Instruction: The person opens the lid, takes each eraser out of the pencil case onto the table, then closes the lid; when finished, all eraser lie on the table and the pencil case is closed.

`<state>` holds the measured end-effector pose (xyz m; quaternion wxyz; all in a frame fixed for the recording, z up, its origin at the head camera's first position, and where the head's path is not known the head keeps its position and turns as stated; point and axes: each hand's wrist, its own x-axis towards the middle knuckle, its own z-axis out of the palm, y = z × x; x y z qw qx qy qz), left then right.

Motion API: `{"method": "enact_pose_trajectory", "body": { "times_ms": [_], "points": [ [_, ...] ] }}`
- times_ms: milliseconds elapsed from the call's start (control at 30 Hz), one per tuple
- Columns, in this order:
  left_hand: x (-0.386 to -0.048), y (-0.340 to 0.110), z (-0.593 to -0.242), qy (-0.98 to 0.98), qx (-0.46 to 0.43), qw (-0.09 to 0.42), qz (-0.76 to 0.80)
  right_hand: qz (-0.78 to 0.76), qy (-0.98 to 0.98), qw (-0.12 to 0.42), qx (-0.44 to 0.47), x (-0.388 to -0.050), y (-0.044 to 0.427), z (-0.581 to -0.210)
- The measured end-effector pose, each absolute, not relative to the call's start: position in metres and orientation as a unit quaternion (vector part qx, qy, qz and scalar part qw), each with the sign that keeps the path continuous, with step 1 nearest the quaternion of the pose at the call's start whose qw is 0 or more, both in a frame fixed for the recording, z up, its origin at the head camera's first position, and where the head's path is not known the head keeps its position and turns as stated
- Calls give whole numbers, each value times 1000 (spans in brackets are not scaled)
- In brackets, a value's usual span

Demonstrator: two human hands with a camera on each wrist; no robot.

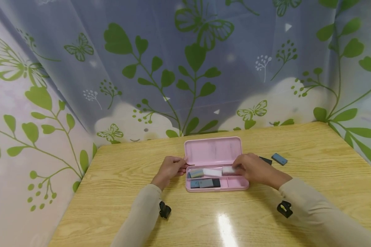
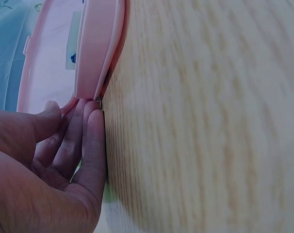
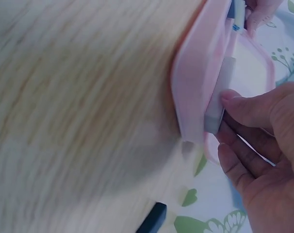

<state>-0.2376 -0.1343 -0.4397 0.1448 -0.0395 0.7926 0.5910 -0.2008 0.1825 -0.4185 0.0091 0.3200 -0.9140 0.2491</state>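
Observation:
A pink pencil case (image 1: 212, 150) lies with its lid raised at the back. My left hand (image 1: 172, 167) holds its left side near the hinge, thumb at the lid's corner in the left wrist view. My right hand (image 1: 254, 168) pinches a white eraser (image 3: 219, 99) at the right end of the case's rear compartment. Left of it, in the same compartment, are another white eraser (image 1: 212, 172) and a striped block (image 1: 196, 173). The front compartment holds a blue block (image 1: 194, 184), a grey block (image 1: 206, 183) and a black piece (image 1: 216, 183). My right fingers partly hide the pinched eraser.
A blue block (image 1: 279, 159) and a black block (image 1: 266, 160) lie on the wooden table (image 1: 126, 192), right of the case. Behind the table hangs a curtain (image 1: 154, 103) printed with leaves and butterflies. A divider splits the front compartment.

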Motion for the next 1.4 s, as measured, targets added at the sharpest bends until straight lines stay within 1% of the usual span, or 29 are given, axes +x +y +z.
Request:
{"method": "enact_pose_trajectory", "body": {
  "times_ms": [167, 367, 767, 900, 1133, 1400],
  "points": [
    [-238, -135, -440, 790, -40, 146, 594, 253, -911, 29, 324, -199, 187, -409],
    [-238, -137, -441, 792, -40, 148, 592, 265, -906, 49, 325, -197, 200, -406],
    [-239, -136, -439, 795, -47, 148, 586, 265, -916, 76, 292, -191, 231, -401],
    [-238, -136, -438, 792, -46, 149, 590, 257, -922, 79, 278, -188, 241, -403],
    [-238, -136, -437, 788, -42, 152, 595, 244, -933, 67, 257, -185, 257, -409],
    [-239, -137, -441, 790, -35, 150, 593, 235, -934, 69, 261, -181, 271, -417]
  ]
}}
